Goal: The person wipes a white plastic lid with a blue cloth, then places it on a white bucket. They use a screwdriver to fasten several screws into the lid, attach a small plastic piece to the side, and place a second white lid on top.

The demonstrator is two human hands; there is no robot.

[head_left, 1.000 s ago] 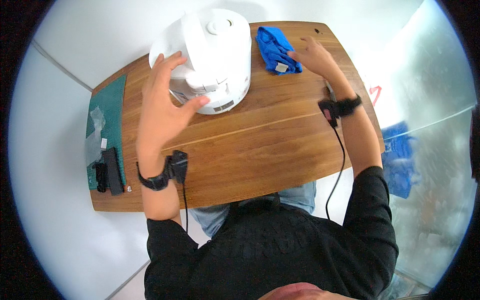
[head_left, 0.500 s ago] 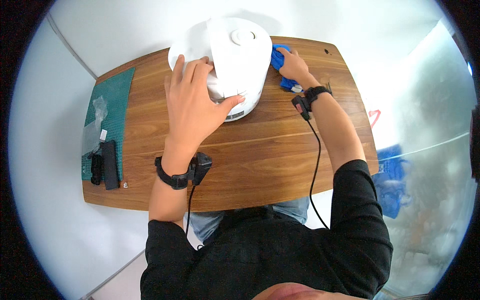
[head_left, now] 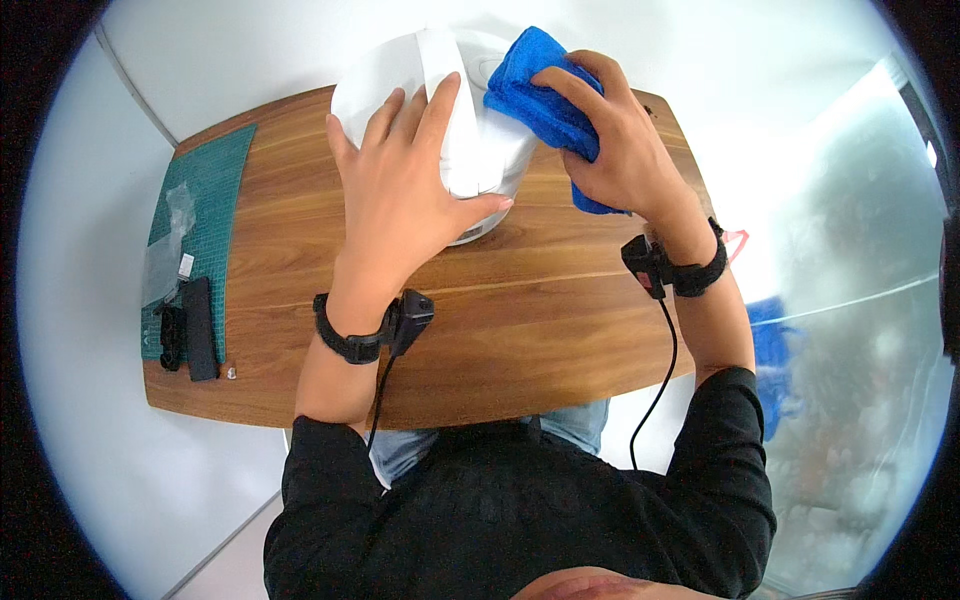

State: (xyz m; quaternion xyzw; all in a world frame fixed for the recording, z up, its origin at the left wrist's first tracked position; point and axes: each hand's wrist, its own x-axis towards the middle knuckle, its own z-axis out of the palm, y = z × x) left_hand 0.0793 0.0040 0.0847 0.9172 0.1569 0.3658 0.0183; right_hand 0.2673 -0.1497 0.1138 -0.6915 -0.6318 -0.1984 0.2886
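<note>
Bright, even daylight fills the view; the white appliance (head_left: 450, 110) nearly blows out. Soft shadows lie under both hands. Fisheye bending curves the surface (head_left: 520, 330) edges, and the right rim blurs hazily.

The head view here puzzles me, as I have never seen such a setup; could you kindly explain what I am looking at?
There is no machine: a person wears a wide fisheye camera on the head, looking down at their own two bare hands, so straight edges bend near the rim. The left hand lies flat on a white appliance standing on a wooden table. The right hand presses a blue cloth against the appliance's top. Each wrist carries a black band with a cable. On the table's left end lie a green cutting mat, a clear plastic bag and small black items.
</note>
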